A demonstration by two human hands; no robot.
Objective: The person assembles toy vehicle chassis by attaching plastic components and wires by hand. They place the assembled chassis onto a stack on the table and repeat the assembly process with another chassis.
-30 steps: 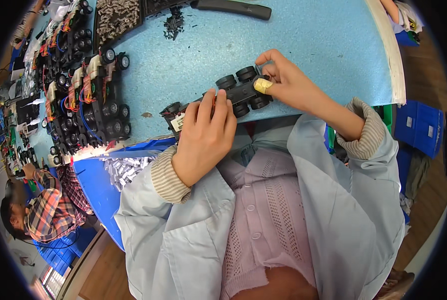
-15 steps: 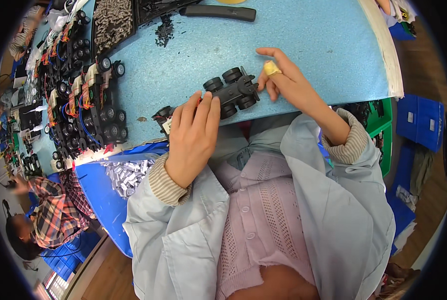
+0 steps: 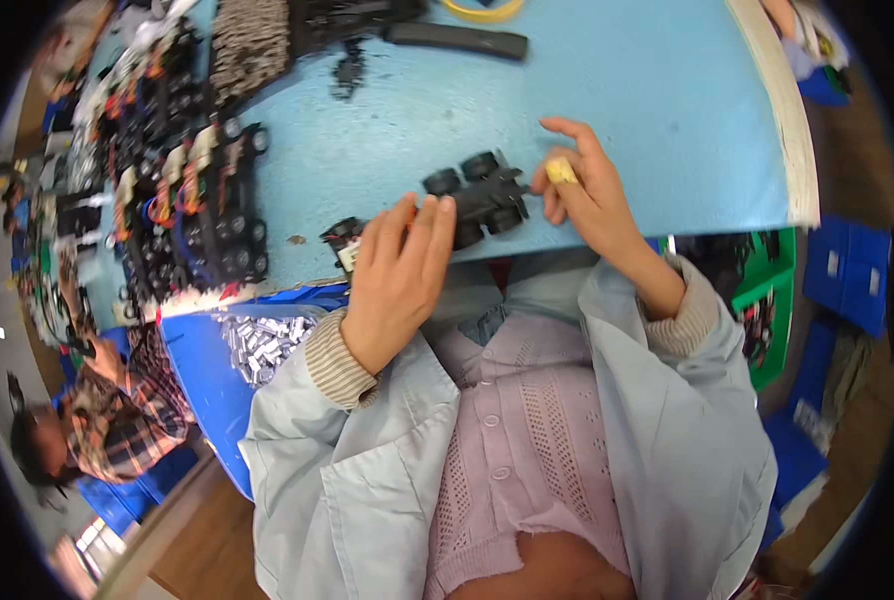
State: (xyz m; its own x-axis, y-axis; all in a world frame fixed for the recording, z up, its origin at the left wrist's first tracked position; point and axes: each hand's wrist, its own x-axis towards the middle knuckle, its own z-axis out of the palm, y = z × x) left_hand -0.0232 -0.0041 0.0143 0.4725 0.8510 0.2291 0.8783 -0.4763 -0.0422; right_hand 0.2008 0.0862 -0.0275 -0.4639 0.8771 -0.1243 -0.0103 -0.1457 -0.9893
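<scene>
A black toy car chassis with thick wheels lies wheels-up near the table's front edge. My left hand is laid over its middle and left part, fingers close together and holding it down. Part of the chassis is hidden under that hand; its white and black left end shows beyond. Just off the chassis's right end is my right hand, empty, one finger stretched out and the others bent. A yellow wrap circles one of its fingers. Whether its bent fingertips touch the chassis cannot be made out.
Several wired chassis stand in rows on the left of the blue table. Farther back are a tray of small metal parts and a long black bar. Silvery pieces fill a blue bin by my left arm. A co-worker sits left.
The whole view has shifted slightly and blurred. My right hand has drawn back a little from the chassis; my left hand stays on it. The co-worker's hand has moved.
</scene>
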